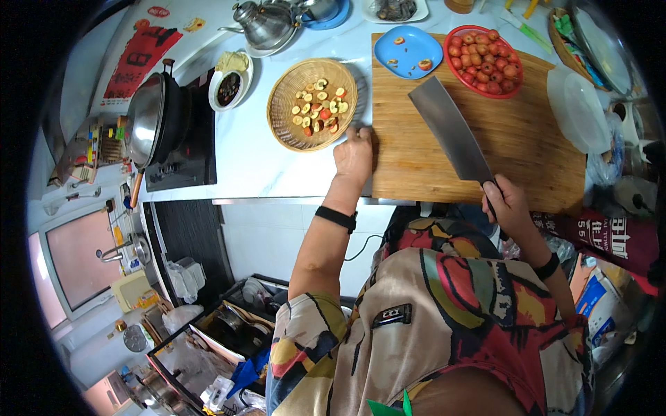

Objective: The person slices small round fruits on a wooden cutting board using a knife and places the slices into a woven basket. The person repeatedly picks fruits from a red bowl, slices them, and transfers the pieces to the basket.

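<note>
My right hand (507, 200) is wrapped around the handle of a Chinese cleaver (452, 132). Its broad blade slants up and left over the wooden cutting board (525, 140). At the board's left edge, my left hand (355, 156) has curled fingers right beside the rim of a woven basket (285, 117); whether it holds anything is hidden. Cut pieces of red fruit (318, 110), apparently hawthorn, lie in the basket. Whole red fruits (481, 62) fill a red plastic bowl (452, 78). A blue plate (400, 49) carries two fruit pieces and small scraps.
Left of the basket stand a bowl of dark contents (229, 89) and a cooktop (192, 151) with a lidded wok (148, 122). A metal teapot (263, 26) is at the back. A translucent plastic lid (577, 109) overlaps the board's right edge.
</note>
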`<state>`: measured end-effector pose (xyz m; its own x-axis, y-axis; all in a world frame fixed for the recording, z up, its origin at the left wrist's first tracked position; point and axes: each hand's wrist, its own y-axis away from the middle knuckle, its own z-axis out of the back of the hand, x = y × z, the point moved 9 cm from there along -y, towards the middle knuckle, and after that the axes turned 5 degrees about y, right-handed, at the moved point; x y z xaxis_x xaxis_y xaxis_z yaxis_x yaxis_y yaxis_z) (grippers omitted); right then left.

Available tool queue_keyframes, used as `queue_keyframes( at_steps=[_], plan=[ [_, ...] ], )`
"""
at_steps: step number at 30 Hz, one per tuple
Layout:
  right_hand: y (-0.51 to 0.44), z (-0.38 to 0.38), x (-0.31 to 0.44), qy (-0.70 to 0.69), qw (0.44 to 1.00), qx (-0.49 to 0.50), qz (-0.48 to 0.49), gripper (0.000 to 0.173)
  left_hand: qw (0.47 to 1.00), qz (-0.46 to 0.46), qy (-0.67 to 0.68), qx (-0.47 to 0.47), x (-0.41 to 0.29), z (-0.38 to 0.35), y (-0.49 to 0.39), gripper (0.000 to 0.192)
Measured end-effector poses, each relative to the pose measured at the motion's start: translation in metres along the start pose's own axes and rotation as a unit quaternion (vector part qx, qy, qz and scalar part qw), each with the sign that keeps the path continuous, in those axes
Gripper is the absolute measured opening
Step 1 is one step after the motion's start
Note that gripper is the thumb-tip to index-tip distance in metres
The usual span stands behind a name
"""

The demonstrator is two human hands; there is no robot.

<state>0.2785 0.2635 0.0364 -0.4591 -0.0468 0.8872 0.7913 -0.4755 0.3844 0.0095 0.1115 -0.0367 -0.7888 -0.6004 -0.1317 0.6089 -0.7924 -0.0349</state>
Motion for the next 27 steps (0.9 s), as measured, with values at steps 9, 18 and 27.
queue_keyframes(
  at_steps=[9, 18, 27],
  plan=[
    [0.02, 0.027, -0.03, -0.012, 0.999, -0.026, -0.036, 0.027, 0.995, 0.015, 0.022, -0.092, 0.01, 0.032, 0.017, 0.009],
    [0.037, 0.047, -0.031, 0.033, 0.995, -0.09, 0.038, 0.028, 0.97, 0.06, 0.043, -0.23, 0.017, 0.135, -0.02, 0.021],
    [0.073, 0.071, -0.074, 0.008, 0.986, -0.153, -0.064, 0.029, 0.943, -0.166, 0.274, -0.089, -0.161, 0.093, -0.1, 0.027]
  ],
)
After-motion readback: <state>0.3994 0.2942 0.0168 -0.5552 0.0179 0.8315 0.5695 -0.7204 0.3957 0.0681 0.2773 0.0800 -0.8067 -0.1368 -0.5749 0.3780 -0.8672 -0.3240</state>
